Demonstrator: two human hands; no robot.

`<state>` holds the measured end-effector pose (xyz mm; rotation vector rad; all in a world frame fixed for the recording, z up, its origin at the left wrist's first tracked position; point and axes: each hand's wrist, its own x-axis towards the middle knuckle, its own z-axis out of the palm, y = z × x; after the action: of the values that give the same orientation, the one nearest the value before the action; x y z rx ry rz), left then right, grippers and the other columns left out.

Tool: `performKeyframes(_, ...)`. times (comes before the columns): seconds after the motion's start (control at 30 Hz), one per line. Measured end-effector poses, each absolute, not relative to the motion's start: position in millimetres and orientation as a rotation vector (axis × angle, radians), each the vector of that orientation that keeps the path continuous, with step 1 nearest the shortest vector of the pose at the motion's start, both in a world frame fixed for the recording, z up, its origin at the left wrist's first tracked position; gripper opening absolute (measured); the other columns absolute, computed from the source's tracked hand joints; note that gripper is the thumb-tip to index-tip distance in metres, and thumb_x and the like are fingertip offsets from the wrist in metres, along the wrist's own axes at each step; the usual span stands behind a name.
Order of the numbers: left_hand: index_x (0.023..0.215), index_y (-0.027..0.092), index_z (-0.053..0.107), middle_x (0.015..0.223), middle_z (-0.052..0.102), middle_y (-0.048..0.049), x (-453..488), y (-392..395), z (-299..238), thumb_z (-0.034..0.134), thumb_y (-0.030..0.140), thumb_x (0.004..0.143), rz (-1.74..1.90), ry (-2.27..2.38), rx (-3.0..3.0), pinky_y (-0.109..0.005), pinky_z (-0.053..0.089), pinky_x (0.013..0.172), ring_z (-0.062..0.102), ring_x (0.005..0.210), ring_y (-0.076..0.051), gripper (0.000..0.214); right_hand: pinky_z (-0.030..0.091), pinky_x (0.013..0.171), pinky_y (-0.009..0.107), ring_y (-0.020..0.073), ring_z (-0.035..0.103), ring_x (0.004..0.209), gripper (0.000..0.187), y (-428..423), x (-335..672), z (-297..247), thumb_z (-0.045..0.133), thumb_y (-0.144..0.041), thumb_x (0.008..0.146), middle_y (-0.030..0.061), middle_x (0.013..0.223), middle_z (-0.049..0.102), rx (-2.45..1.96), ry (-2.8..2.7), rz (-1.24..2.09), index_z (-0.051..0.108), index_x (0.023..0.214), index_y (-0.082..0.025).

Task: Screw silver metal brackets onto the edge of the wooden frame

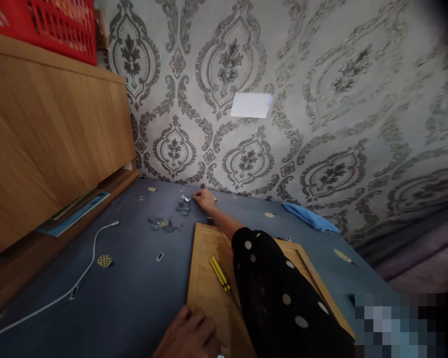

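Observation:
My right hand point(205, 199) reaches far forward over the bed-like patterned cloth. Its fingers are pinched together beside a small pile of silvery metal fittings point(184, 205) that look like hinges. Whether a piece sits between the fingertips is too small to tell. More small metal pieces point(163, 224) lie scattered closer to me. My left hand point(191, 334) is curled at the near left edge of a framed wooden panel point(201, 278); what its fingers hold, if anything, is hidden. On the panel lies a screwdriver point(220, 274) with a yellow handle, its shaft partly behind my right sleeve.
A wooden cabinet point(59, 124) stands at the left, with a red basket point(63, 30) on top. A white cable point(93, 253) crosses the grey-blue cloth point(134, 298). By the patterned wall point(283, 64) lies a blue cloth point(309, 217). A white plate point(251, 105) is on the wall.

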<state>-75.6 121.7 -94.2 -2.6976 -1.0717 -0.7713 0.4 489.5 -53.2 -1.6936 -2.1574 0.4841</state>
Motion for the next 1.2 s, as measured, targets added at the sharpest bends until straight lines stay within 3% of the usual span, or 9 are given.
performKeyframes(0.9,0.083,0.018,0.059,0.075,0.059,0.0005,-75.9,119.6,-91.5,0.058,0.027,0.102,-0.719,-1.075,-2.729,-0.032,0.032,0.063,0.054,0.077,-0.016,0.021,0.058,0.094,0.043,0.022,0.066,0.109,0.03,491.1,-10.9,-52.7,0.063,-0.038,0.099,0.0089,0.127,0.065,-1.533,-2.242,0.506,0.065,0.123,-0.019)
performKeyframes(1.2,0.079,0.019,0.058,0.075,0.059,0.0014,-74.3,121.7,-88.3,0.068,0.034,0.097,-0.742,-1.079,-2.719,-0.033,0.029,0.062,0.054,0.075,-0.016,0.025,0.058,0.091,0.044,0.0223,0.067,0.107,0.034,497.2,-5.4,-51.2,0.064,-0.038,0.099,0.0093,0.126,0.065,-1.445,-2.098,0.539,0.063,0.126,-0.017)
